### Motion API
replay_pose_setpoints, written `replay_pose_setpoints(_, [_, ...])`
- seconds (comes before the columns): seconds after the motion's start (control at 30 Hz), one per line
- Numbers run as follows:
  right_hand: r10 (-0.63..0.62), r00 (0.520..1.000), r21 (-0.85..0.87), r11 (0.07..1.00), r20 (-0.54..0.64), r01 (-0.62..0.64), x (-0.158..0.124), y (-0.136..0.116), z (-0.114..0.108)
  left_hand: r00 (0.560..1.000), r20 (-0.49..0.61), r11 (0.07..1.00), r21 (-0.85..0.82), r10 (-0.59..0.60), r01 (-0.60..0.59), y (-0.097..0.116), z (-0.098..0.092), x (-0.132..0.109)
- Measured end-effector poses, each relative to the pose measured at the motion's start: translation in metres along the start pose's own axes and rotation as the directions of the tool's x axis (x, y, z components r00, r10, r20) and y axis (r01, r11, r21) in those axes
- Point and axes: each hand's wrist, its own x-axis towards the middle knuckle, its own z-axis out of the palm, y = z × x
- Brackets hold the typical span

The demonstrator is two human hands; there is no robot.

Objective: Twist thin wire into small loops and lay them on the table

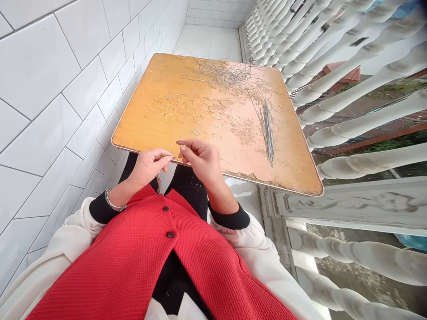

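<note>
Close together at the table's near edge, both hands pinch a thin wire (172, 147) that curves into a partial loop between them. My left hand (149, 166) grips it with thumb and forefinger at the lower side. My right hand (202, 161) holds the wire with closed fingertips on the other side. The wire is so fine that its ends are hard to make out. Beyond the hands lie several small wire rings (190, 107) spread on the wooden table (133, 129). To the right rests a bundle of straight wires (267, 133).
At the table's far side sits a tangled heap of wire (231, 73). A white tiled wall (90, 84) runs along the left. White balusters (360, 102) line the right. The table's front edge is chipped.
</note>
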Motion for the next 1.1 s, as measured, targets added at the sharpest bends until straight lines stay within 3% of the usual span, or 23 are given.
replay_pose_setpoints(0.13, [-0.281,0.954,-0.359,0.884,0.106,0.300,0.008,-0.007,-0.006,0.998,-0.019,0.998,-0.004,0.060,-0.060,-0.004,0.000,-0.001])
replay_pose_setpoints(0.27, [-0.350,0.925,-0.435,0.816,0.152,0.380,0.013,-0.007,-0.008,1.000,-0.014,0.991,-0.133,-0.005,0.003,-0.007,0.001,0.001])
replay_pose_setpoints(0.4, [-0.251,0.962,-0.290,0.918,0.106,0.272,0.014,-0.007,-0.006,0.996,0.031,0.961,-0.263,-0.082,0.087,-0.007,0.003,0.004])
replay_pose_setpoints(0.53, [-0.056,0.991,-0.094,0.993,0.125,0.068,0.014,-0.010,-0.003,0.998,0.002,0.975,-0.215,-0.063,0.062,-0.007,0.004,0.004])
replay_pose_setpoints(0.73, [0.050,0.994,0.041,0.998,0.100,-0.054,0.013,-0.016,-0.001,0.996,-0.009,0.975,-0.204,-0.093,0.090,-0.003,0.006,0.003])
replay_pose_setpoints(0.97, [0.183,0.972,0.231,0.949,0.150,-0.214,0.014,-0.019,0.001,1.000,0.011,0.987,-0.158,0.028,-0.026,-0.010,0.003,0.006])
replay_pose_setpoints(1.1, [0.154,0.983,0.215,0.961,0.097,-0.172,0.014,-0.019,0.002,1.000,0.004,0.987,-0.161,0.026,-0.025,-0.013,0.001,0.008])
